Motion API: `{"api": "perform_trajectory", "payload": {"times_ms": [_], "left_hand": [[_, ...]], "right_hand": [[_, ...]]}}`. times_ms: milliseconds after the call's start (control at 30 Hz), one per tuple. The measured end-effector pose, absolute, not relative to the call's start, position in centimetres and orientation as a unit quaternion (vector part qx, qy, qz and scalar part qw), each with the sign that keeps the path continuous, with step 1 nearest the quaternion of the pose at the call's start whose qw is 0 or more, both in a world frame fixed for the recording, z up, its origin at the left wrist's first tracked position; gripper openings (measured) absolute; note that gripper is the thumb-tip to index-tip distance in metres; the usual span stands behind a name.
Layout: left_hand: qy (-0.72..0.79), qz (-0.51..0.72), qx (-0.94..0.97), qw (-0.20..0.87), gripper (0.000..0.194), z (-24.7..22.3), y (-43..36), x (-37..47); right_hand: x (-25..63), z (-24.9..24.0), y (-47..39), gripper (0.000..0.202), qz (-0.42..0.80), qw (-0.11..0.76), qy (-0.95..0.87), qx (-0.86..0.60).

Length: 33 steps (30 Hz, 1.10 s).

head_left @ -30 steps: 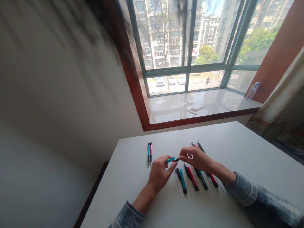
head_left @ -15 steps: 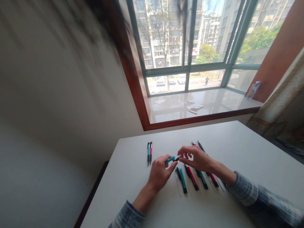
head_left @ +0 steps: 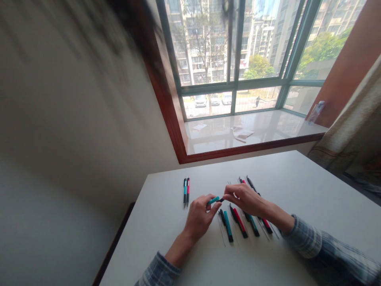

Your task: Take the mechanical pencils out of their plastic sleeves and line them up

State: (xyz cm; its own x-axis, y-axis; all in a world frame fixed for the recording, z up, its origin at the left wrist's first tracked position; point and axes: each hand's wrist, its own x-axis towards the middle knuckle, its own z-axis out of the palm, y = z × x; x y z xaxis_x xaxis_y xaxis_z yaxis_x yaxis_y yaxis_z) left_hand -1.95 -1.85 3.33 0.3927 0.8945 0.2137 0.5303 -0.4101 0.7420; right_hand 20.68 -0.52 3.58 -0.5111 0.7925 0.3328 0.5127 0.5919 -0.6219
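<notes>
My left hand [head_left: 200,214] is closed around a teal pen barrel [head_left: 213,200], whose end sticks out past the fingers. A black pen part [head_left: 220,200] spans the small gap between my hands. Thumb and fingers of my right hand [head_left: 242,198] pinch its far end; whether it joins the teal barrel I cannot tell. Just below the hands lie loose pen parts in a row: a teal barrel [head_left: 228,224], a red barrel [head_left: 239,220], more black-tipped barrels, black pieces and thin pale refills [head_left: 222,230]. My right hand and forearm hide some of them.
Two whole pens, one teal [head_left: 185,191] and one red [head_left: 188,190], lie side by side left of my hands on the white table [head_left: 143,238]. Behind the table, a window sill [head_left: 220,139] bears a crumpled cloth [head_left: 242,134] and a clear bottle [head_left: 315,112].
My right fingers have drawn together on the end of the black part, where they were more spread before. My left hand keeps its hold on the teal barrel. The view has shifted slightly.
</notes>
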Motion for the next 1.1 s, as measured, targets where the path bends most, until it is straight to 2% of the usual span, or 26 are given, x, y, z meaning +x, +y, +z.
{"api": "perform_trajectory", "payload": {"times_ms": [167,333,467,600,833,1100], "left_hand": [[0.493,0.346,0.715,0.355,0.035,3.3,-1.6,-2.3],[0.511,0.365,0.663,0.407,0.041,3.2,-1.2,-2.6],[0.509,0.366,0.659,0.415,0.040,3.2,-1.2,-2.5],[0.507,0.365,0.665,0.409,0.039,3.1,-1.3,-2.4],[0.504,0.362,0.667,0.412,0.040,3.4,-1.4,-2.2],[0.504,0.365,0.659,0.422,0.041,3.7,-1.2,-2.3]], "right_hand": [[22.7,3.3,1.0,0.027,0.159,0.339,-0.824,-0.425],[24.5,2.2,2.2,0.021,0.084,0.278,-0.829,-0.478],[24.4,1.8,2.2,0.016,0.097,0.230,-0.851,-0.462],[24.1,1.6,2.2,0.019,0.125,0.214,-0.861,-0.444],[23.2,1.5,2.0,0.023,0.134,0.229,-0.864,-0.428],[21.8,2.7,1.4,0.018,0.121,0.260,-0.842,-0.456]]}}
